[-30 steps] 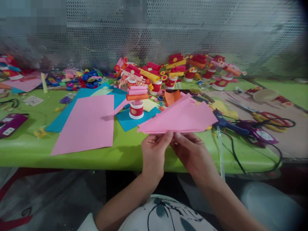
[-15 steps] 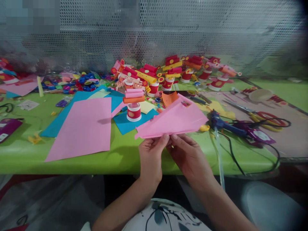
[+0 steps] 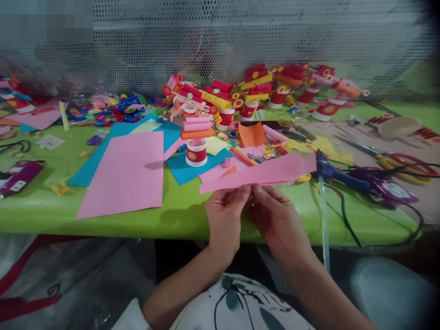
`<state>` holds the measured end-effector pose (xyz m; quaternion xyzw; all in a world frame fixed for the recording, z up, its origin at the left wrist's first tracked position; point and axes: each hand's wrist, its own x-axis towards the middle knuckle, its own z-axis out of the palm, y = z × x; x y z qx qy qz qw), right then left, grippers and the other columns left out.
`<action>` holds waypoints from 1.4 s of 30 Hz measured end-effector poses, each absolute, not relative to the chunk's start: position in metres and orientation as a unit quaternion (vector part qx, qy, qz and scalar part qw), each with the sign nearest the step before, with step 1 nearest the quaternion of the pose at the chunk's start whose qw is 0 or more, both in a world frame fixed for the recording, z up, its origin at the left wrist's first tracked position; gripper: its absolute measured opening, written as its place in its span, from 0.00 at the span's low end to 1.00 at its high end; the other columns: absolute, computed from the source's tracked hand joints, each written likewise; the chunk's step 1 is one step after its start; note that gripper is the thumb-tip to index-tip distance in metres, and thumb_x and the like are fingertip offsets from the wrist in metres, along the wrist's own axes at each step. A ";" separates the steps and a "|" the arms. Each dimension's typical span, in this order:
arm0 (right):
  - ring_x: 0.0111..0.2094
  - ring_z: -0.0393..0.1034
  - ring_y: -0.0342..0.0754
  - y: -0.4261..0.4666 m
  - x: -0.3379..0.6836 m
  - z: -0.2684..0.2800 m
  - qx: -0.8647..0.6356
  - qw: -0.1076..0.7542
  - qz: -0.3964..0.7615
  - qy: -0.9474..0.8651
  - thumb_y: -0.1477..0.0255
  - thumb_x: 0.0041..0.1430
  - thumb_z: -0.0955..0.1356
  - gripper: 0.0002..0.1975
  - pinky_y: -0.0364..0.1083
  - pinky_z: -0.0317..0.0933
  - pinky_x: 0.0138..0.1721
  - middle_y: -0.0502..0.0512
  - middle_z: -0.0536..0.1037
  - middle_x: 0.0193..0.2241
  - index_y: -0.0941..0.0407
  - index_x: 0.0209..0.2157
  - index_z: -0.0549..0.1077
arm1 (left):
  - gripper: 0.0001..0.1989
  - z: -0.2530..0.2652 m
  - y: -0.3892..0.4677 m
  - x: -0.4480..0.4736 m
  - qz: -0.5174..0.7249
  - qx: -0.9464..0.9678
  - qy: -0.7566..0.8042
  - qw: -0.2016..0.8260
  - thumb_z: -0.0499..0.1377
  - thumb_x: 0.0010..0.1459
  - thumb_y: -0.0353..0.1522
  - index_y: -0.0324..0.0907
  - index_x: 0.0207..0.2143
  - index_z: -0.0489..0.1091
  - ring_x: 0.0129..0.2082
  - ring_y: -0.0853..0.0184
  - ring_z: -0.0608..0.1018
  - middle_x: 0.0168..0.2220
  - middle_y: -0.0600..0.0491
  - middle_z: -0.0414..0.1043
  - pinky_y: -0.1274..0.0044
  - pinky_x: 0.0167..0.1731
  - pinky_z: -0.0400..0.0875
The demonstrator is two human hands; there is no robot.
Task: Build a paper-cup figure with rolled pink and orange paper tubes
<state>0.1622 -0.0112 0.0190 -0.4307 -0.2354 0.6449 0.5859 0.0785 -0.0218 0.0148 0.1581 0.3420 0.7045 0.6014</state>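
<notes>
Between both hands I hold a sheet of pink paper (image 3: 261,172) just above the front part of the table, its near edge pinched and its far side slanting away. My left hand (image 3: 227,215) grips that edge with thumb and fingers. Close beside it, my right hand (image 3: 278,220) pinches the same edge; its fingertips are partly hidden behind the paper. Past the paper stands a red and white paper cup (image 3: 196,153) topped with pink and orange paper rolls (image 3: 197,129), on a blue sheet (image 3: 182,172).
A larger pink sheet (image 3: 132,176) lies to the left over blue paper. On the right are a blue glue gun (image 3: 343,176) with its cord and scissors (image 3: 388,156). Several finished cup models (image 3: 256,98) and colourful clay pieces (image 3: 117,110) line the mesh wall (image 3: 240,41).
The pink paper has tipped flatter, so it shows as a narrower strip and uncovers scraps behind it. Both hands keep their pinch. The view has shifted slightly.
</notes>
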 end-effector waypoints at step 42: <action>0.28 0.74 0.39 -0.009 0.159 0.023 -0.455 0.583 0.649 -0.180 0.71 0.42 0.82 0.11 0.37 0.69 0.29 0.48 0.81 0.27 0.55 0.26 0.80 | 0.13 0.006 -0.018 0.066 0.660 0.217 0.352 0.628 0.71 0.54 0.39 0.40 0.38 0.81 0.40 0.60 0.85 0.38 0.48 0.85 0.69 0.44 0.80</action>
